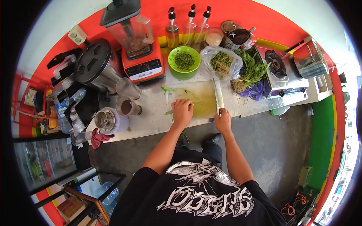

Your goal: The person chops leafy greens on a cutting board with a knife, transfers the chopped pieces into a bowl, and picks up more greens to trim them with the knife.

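My right hand (223,120) is wrapped round the handle of a knife (218,92), whose long blade points away from me over the right side of the cutting board (205,88). My left hand (183,112) rests on the board's left part, fingers curled down over some thin green stems (197,103) that stick out on both sides. A leafy sprig (168,89) lies at the board's far left corner. Behind the board stand a green bowl (194,70) of chopped greens and a clear plastic bag (235,67) with rooty trimmings.
Uncut leafy greens (253,71) lie right of the bag, beside a gas stove (290,77). A red blender (141,62), clear pitchers (127,87) and a lidded steel container (94,64) stand on the left. Pump bottles (172,34) line the back wall.
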`<state>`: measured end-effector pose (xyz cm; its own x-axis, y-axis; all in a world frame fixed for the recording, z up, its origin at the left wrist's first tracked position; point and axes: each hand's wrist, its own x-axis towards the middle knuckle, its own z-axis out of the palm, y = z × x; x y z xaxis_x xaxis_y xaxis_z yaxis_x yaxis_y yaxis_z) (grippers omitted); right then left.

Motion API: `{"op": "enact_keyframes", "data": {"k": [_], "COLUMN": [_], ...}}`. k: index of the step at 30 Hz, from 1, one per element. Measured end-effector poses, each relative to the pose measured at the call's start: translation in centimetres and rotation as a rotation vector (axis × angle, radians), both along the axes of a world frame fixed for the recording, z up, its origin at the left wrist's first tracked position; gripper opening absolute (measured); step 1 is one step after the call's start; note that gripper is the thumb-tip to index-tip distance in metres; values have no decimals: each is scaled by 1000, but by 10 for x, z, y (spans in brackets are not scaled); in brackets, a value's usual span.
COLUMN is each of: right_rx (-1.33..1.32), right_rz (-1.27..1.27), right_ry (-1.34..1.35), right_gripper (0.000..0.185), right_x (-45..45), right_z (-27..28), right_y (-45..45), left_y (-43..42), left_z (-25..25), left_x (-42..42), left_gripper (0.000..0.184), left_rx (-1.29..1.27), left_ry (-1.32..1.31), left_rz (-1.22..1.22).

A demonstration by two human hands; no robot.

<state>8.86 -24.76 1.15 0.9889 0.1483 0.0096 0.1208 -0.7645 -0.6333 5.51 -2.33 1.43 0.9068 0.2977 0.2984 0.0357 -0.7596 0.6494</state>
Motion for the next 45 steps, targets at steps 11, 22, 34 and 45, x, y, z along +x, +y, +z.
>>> {"op": "enact_keyframes", "data": {"k": [11,22,34,45], "right_rx": [204,285,-26,-271], "right_rz": [-173,-140,-71,-37], "right_ry": [273,300,119,142], "right_gripper": [32,34,33,31], "right_x": [-34,-35,-38,-47], "right_z": [13,11,29,27], "right_y": [-10,-22,-7,9], "left_y": [-3,-6,-53,-50], "left_z": [-3,-7,-18,-20], "left_x": [12,30,26,28], "left_gripper": [12,16,11,10], "left_rx": [-137,-467,-287,-313], "left_ry": [200,244,184,108], "left_rz": [-120,-123,-170,-205]}}
